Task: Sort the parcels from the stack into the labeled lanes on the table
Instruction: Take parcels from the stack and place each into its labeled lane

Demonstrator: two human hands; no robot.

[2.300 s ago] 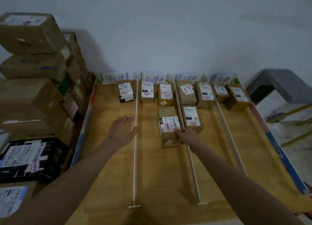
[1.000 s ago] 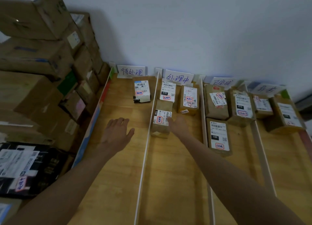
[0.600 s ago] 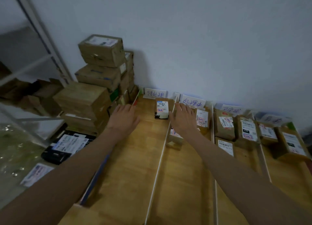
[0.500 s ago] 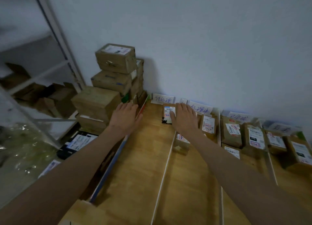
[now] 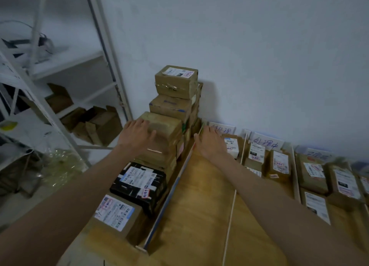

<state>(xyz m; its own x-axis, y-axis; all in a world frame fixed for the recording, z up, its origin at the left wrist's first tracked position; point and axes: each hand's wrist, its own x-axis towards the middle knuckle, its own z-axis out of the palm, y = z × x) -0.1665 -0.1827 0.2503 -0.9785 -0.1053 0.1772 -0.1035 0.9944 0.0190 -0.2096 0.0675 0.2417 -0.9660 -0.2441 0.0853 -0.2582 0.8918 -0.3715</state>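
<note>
Our left grip point(image 5: 136, 137) lies spread, fingers straight, on a brown parcel point(image 5: 161, 126) in the stack beside the bench point(image 5: 199, 205); our right grip point(image 5: 210, 144) hovers spread over the bench's left edge.

A tall stack point(image 5: 171, 110) of brown cardboard parcels stands left of the bench point(image 5: 195, 205); labelled parcels point(image 5: 279, 162) lie flat in the far lanes at right.

On the left of the frame I see a white metal shelf point(image 5: 103, 46). Some open brown boxes point(image 5: 95, 124) sit under it. Crinkly clear plastic point(image 5: 60, 166) lies lower left.
</note>
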